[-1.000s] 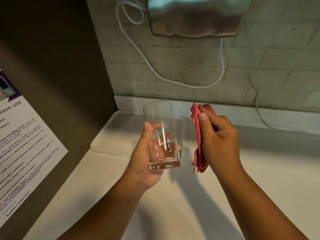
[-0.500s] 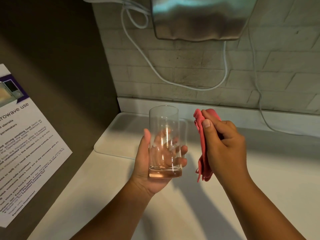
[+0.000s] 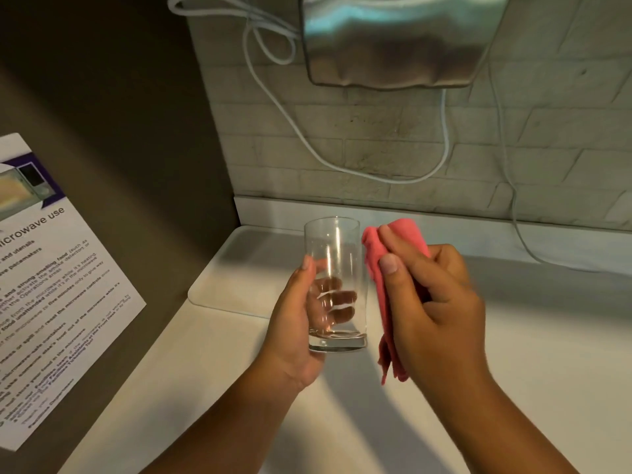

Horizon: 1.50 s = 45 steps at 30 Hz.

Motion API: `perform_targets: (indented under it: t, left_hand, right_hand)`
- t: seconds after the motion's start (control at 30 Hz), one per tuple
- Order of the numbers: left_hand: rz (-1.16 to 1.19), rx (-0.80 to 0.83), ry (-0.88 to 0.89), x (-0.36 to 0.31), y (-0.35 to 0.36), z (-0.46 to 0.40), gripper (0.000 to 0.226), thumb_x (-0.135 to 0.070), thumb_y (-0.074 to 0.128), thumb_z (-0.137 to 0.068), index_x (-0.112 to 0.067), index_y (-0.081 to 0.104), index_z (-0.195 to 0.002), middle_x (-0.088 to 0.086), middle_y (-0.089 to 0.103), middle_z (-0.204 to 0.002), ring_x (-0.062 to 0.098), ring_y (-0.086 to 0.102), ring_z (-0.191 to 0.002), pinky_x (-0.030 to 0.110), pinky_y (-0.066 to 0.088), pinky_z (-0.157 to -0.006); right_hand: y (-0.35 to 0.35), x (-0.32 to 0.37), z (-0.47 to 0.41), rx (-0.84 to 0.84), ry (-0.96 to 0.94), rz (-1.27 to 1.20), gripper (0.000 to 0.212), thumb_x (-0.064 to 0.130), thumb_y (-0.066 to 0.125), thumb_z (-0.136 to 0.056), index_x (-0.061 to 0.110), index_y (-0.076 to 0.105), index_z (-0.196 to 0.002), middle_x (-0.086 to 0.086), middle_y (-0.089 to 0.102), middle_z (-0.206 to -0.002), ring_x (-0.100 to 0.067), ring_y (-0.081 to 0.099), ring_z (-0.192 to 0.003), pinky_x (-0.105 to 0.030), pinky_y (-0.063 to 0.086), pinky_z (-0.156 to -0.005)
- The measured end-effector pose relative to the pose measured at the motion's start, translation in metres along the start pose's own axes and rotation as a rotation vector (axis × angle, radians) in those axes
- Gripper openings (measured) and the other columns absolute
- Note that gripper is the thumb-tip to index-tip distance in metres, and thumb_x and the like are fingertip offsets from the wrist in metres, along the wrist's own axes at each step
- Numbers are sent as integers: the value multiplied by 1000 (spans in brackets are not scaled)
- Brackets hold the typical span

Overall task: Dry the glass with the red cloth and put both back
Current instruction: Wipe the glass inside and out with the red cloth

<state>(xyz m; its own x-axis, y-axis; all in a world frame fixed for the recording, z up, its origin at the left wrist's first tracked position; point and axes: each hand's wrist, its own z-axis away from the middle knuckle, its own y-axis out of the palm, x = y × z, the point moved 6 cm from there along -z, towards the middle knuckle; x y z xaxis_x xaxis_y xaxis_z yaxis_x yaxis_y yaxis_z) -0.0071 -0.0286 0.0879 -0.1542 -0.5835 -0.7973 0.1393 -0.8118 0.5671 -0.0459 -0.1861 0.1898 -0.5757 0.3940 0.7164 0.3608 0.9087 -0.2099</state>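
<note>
A clear, empty drinking glass [image 3: 333, 254] stands upright in the air over the white counter, held by my left hand [image 3: 294, 323] wrapped around its lower half. My right hand [image 3: 434, 309] grips a bunched red cloth [image 3: 383, 295] just to the right of the glass. The cloth's folded edge lies against or very near the glass's right side, and its loose end hangs down below my palm.
A pale mat [image 3: 239, 285] lies on the white counter [image 3: 342, 422] behind the hands. A steel wall unit [image 3: 393, 39] with white cables [image 3: 342, 165] hangs on the tiled wall. A microwave-use notice [image 3: 44, 295] is stuck on the brown side panel at left.
Both hands have stayed close together; the cloth hand has closed in on the glass's right side. The view has tilted and shifted slightly.
</note>
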Motion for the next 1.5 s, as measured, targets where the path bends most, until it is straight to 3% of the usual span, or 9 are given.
perform_targets:
  t: [0.17,0.33,0.5,0.67,0.8,0.93,1.13,1.3,1.5]
  left_hand:
    - [-24,-14,-92,5,3,2,81,-68,66,-76,-10,68,-132,16,79,-109,29,79,-101,38,64,-75]
    - [-83,-38,-111,9,2,6,71,-70,60,-86,-18,70,-133,17,76,-126,33,72,-119,51,52,-108]
    - [-150,-5,-4,2,12,8,80,-75,68,-61,-29,74,-126,5,82,-115,19,79,-102,41,63,-80]
    - [-125,-34,60,2,15,11,73,-66,69,-76,-18,66,-131,37,60,-133,41,68,-102,52,56,-88]
    - [-69,-100,54,-1,8,4,77,-64,64,-77,-15,62,-136,34,63,-135,54,65,-119,64,53,-99]
    - [-58,-121,25,-8,3,-1,73,-63,60,-85,-13,63,-137,26,70,-131,41,71,-117,46,58,-89]
    - [-172,-59,-10,0,9,-1,59,-68,55,-89,-30,69,-132,3,78,-125,18,76,-112,47,54,-103]
    - [-146,-83,81,-4,13,1,70,-67,68,-76,-22,69,-130,26,72,-126,41,73,-111,55,55,-96]
    - [-56,-115,52,5,7,-1,75,-66,69,-75,-17,64,-132,33,65,-131,45,71,-102,56,57,-90]
  right_hand:
    - [32,16,32,223,-124,209,41,39,50,-98,30,58,-137,15,39,-102,6,48,-97,-3,41,-74]
    - [47,11,28,352,-87,160,31,31,52,-94,25,65,-122,10,62,-116,-3,58,-107,-18,47,-88]
    - [50,9,5,257,-115,204,32,24,58,-91,23,68,-121,1,63,-112,-12,58,-100,-26,50,-84]
    - [42,-6,-30,53,-31,229,34,28,58,-99,22,65,-131,-2,52,-95,-4,44,-76,-1,37,-72]
    - [42,-21,-28,62,101,122,32,27,58,-99,27,64,-131,-5,57,-91,4,52,-76,1,36,-69]
    - [49,-5,10,138,32,73,33,21,63,-97,26,65,-129,6,54,-93,12,54,-88,0,39,-74]
    - [59,11,2,280,-109,303,30,23,61,-95,20,68,-124,-1,60,-106,-15,57,-92,-26,52,-77]
    - [56,3,-26,171,-128,347,35,32,56,-99,19,67,-130,-12,58,-100,-27,58,-86,-40,54,-70]
    - [51,-26,-32,95,9,240,33,33,56,-100,27,65,-132,-2,56,-94,-10,54,-79,-8,41,-69]
